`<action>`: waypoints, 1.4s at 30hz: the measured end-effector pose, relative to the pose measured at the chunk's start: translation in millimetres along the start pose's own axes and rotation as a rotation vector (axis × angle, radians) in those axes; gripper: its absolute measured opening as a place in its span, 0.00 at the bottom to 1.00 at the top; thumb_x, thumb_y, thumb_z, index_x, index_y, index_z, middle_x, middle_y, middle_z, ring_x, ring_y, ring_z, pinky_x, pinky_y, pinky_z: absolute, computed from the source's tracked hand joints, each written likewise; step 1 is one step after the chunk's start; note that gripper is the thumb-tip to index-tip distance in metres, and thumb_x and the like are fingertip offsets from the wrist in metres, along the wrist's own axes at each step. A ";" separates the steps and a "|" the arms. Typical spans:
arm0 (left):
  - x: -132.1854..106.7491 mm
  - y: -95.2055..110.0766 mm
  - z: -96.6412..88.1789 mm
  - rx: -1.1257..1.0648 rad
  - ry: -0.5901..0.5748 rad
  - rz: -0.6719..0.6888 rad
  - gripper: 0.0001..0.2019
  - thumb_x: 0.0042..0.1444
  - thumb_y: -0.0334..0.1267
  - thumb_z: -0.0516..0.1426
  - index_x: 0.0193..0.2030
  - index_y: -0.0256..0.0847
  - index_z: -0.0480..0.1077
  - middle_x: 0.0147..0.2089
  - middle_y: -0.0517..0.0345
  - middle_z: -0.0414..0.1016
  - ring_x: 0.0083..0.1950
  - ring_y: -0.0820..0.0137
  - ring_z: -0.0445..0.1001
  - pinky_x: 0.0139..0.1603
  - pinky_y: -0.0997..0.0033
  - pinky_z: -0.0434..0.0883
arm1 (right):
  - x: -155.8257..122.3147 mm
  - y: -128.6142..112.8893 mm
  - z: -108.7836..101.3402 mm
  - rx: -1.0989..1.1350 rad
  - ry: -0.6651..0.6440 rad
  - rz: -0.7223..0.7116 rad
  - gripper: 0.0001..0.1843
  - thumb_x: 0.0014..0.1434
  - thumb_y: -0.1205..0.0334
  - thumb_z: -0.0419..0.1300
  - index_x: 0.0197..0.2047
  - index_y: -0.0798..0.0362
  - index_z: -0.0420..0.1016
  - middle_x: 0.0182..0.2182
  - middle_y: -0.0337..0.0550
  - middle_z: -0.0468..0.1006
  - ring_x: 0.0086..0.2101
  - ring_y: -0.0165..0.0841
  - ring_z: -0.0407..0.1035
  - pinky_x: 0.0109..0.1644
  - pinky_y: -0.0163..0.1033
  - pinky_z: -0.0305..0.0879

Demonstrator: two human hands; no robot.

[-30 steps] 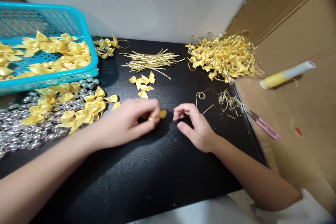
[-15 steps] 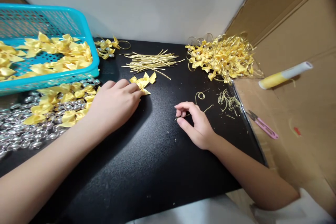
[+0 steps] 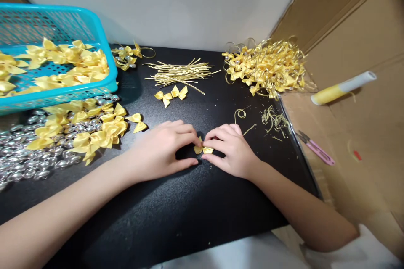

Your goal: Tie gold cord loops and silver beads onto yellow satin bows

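Note:
A small yellow ribbon bow (image 3: 207,150) is on the black table between my two hands, partly covered by fingers. My left hand (image 3: 168,147) reaches it from the left, index fingertip on the bow and thumb just below. From the right, my right hand (image 3: 232,149) has its curled fingers and thumb around the bow's other side. Any thin cord in the right fingers is hidden. Beyond them lie two loose bows (image 3: 179,92) and a bundle of cut gold cords (image 3: 181,73). Another bow (image 3: 137,122) rests beside my left hand.
A turquoise basket (image 3: 109,67) of bows stands at left, above silver beads (image 3: 41,157) and more bows. Finished-looking bow loops (image 3: 265,67) are heaped back right. Cord scraps (image 3: 274,122), pink thread snips (image 3: 315,147) and a yellow-white tube (image 3: 344,88) are at right.
My left hand has moved right and toward me from the loose bows, bringing one bow to my right hand. My right hand has shifted slightly left, and its fingers have closed in.

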State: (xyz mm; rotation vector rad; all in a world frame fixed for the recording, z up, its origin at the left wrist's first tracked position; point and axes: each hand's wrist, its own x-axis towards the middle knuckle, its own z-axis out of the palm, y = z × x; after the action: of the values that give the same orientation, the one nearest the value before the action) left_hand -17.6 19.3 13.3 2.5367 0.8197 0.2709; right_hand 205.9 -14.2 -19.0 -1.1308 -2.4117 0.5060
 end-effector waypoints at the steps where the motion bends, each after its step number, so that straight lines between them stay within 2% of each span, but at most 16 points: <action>1: -0.2 -0.3 3.5 0.042 0.020 0.021 0.08 0.59 0.42 0.60 0.41 0.40 0.74 0.41 0.55 0.77 0.41 0.64 0.72 0.40 0.66 0.65 | -0.1 0.3 -0.8 -0.003 -0.016 -0.006 0.11 0.62 0.52 0.61 0.41 0.50 0.78 0.41 0.42 0.79 0.42 0.35 0.66 0.48 0.44 0.51; 4: -0.5 -1.2 14.8 0.158 0.113 0.104 0.08 0.63 0.40 0.56 0.39 0.39 0.74 0.38 0.56 0.78 0.39 0.66 0.73 0.38 0.67 0.63 | -0.3 0.5 -3.3 -0.008 -0.055 -0.026 0.15 0.60 0.50 0.62 0.43 0.52 0.77 0.43 0.45 0.78 0.44 0.38 0.65 0.49 0.46 0.52; 7: 0.0 -1.3 20.2 0.151 0.175 0.144 0.10 0.66 0.37 0.53 0.37 0.39 0.73 0.35 0.57 0.78 0.37 0.68 0.73 0.38 0.67 0.63 | -0.2 -0.1 -4.8 0.005 0.004 -0.059 0.13 0.59 0.52 0.64 0.42 0.53 0.77 0.41 0.45 0.79 0.42 0.37 0.66 0.49 0.46 0.53; 9: 0.5 0.8 19.0 -0.005 0.188 0.095 0.09 0.66 0.36 0.53 0.37 0.38 0.73 0.34 0.58 0.77 0.36 0.71 0.73 0.38 0.70 0.65 | 0.3 -0.9 -5.3 0.077 0.087 -0.051 0.08 0.62 0.57 0.61 0.36 0.52 0.77 0.35 0.42 0.80 0.38 0.34 0.67 0.47 0.45 0.54; 13: 0.6 9.2 13.2 -0.406 0.180 -0.077 0.05 0.64 0.35 0.56 0.41 0.39 0.72 0.34 0.62 0.77 0.31 0.77 0.72 0.34 0.79 0.67 | 1.4 -2.1 -6.2 0.324 0.138 0.025 0.12 0.65 0.62 0.57 0.30 0.53 0.76 0.31 0.39 0.79 0.33 0.29 0.69 0.44 0.43 0.56; 17: 0.2 13.4 12.3 -0.488 0.221 -0.111 0.04 0.59 0.35 0.60 0.40 0.39 0.75 0.33 0.63 0.78 0.31 0.78 0.71 0.34 0.80 0.67 | 1.9 -2.6 -6.9 0.386 0.119 0.075 0.13 0.65 0.64 0.56 0.30 0.53 0.77 0.30 0.38 0.78 0.32 0.28 0.68 0.43 0.43 0.55; 23: -0.2 10.8 14.3 -0.623 0.214 -0.255 0.05 0.59 0.36 0.59 0.34 0.38 0.75 0.28 0.63 0.75 0.28 0.77 0.66 0.30 0.78 0.65 | 2.1 -3.7 -7.3 0.365 0.141 0.113 0.12 0.65 0.65 0.57 0.31 0.53 0.78 0.31 0.38 0.79 0.33 0.29 0.67 0.44 0.43 0.55; 31: 1.9 13.7 16.6 -0.837 0.216 -0.371 0.08 0.58 0.40 0.60 0.39 0.37 0.75 0.31 0.58 0.76 0.29 0.73 0.68 0.29 0.74 0.64 | 2.5 -4.4 -6.9 0.341 0.161 0.144 0.16 0.67 0.64 0.53 0.31 0.52 0.78 0.30 0.39 0.78 0.33 0.30 0.67 0.42 0.43 0.56; 34: 2.6 13.7 16.1 -0.843 0.193 -0.418 0.10 0.57 0.41 0.60 0.38 0.36 0.75 0.29 0.59 0.73 0.27 0.75 0.64 0.28 0.75 0.62 | 1.7 -3.2 -8.5 0.267 0.214 0.150 0.07 0.64 0.63 0.58 0.39 0.51 0.79 0.34 0.40 0.80 0.35 0.32 0.69 0.45 0.44 0.58; 36: 2.6 13.1 15.3 -0.844 0.175 -0.433 0.10 0.57 0.42 0.61 0.37 0.36 0.75 0.28 0.61 0.72 0.26 0.76 0.62 0.27 0.75 0.60 | 1.4 -2.5 -9.9 0.221 0.253 0.125 0.07 0.61 0.62 0.62 0.43 0.51 0.77 0.36 0.40 0.80 0.37 0.33 0.70 0.47 0.44 0.58; 39: 2.3 11.9 14.2 -0.854 0.148 -0.416 0.10 0.57 0.42 0.60 0.37 0.36 0.74 0.28 0.62 0.72 0.26 0.76 0.61 0.27 0.76 0.60 | 1.5 -2.4 -11.4 0.174 0.227 0.070 0.03 0.60 0.61 0.63 0.38 0.50 0.76 0.35 0.39 0.81 0.37 0.32 0.71 0.48 0.44 0.57; 42: 1.8 10.8 13.5 -0.797 0.131 -0.378 0.09 0.59 0.41 0.59 0.36 0.36 0.74 0.26 0.63 0.71 0.26 0.77 0.60 0.26 0.76 0.59 | 2.0 -3.8 -11.9 0.162 0.161 0.078 0.04 0.61 0.61 0.63 0.34 0.50 0.74 0.33 0.36 0.80 0.37 0.31 0.70 0.48 0.44 0.55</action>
State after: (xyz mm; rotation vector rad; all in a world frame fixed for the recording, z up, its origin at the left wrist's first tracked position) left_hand -6.4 7.7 6.7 1.6082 0.9750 0.5182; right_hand 208.6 -13.2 -6.6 -1.1517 -2.1553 0.5996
